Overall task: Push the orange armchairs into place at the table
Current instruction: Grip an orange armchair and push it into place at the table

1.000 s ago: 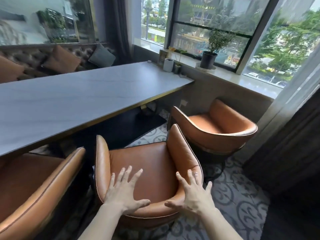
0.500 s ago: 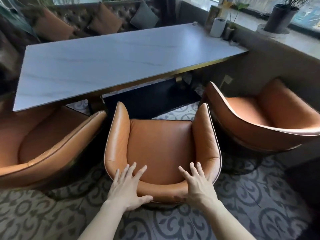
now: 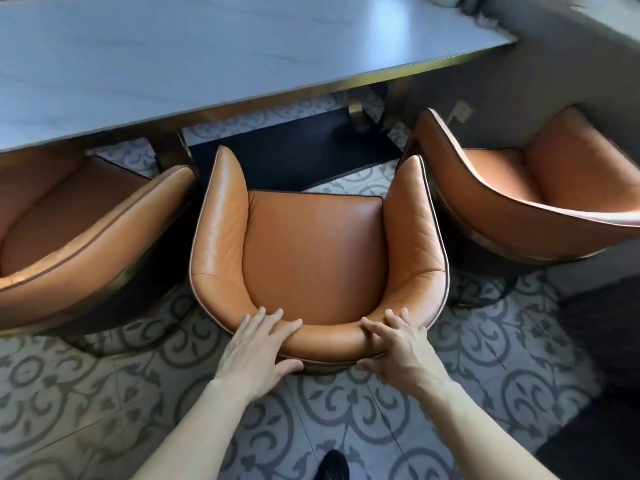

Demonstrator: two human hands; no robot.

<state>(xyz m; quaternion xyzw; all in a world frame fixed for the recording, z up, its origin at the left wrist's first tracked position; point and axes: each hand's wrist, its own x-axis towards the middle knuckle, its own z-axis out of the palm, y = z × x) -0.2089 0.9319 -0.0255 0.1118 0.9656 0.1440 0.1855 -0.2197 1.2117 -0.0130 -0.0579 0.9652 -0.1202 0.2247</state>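
While the left hand (image 3: 258,344) and right hand (image 3: 398,344) are pressing flat-fingered, thumbs behind, on the middle chair (image 3: 315,251) to push it in, it is standing just short of the counter (image 3: 242,64), facing it.

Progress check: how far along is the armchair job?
Done: the left armchair sits partly under the table. In hand: left hand and right hand press the backrest of the middle armchair, its arms short of the table. Left: the right armchair, angled away.

A cafe or lounge: 3 orange armchairs (image 3: 317,251) line a long table (image 3: 194,53) on patterned tiles (image 3: 346,420).
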